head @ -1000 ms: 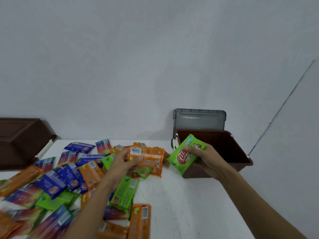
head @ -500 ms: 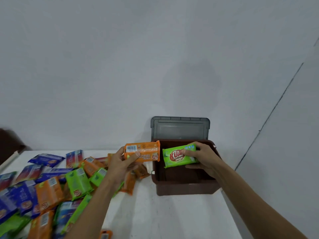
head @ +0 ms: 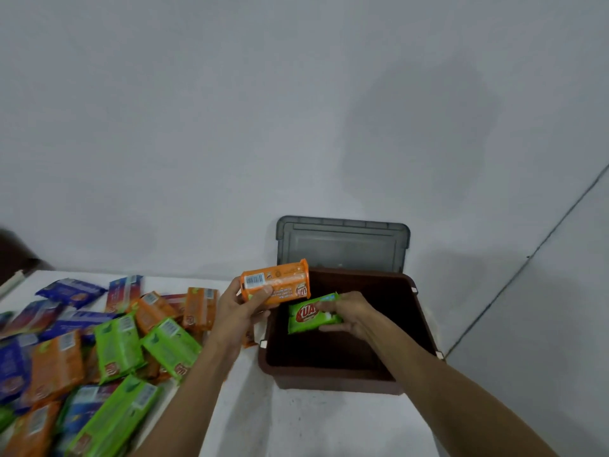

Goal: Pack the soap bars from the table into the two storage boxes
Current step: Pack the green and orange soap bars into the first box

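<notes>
Barely started, I'd say: right hand (head: 349,316) pinches a green bar (head: 308,315) inside the seemingly empty brown box (head: 329,377), left hand (head: 237,311) grips an orange bar (head: 276,285); a heap of bars (head: 118,344) waits on the counter (head: 313,423).

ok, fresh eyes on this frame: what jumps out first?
Two hands meet at the open brown plastic storage box, centre-right. The right hand holds a green wrapped soap bar down inside it, and the left hand holds an orange wrapped soap bar above its left rim. To the left, a heap of blue, orange and green wrapped bars sprawls on the white table.
</notes>
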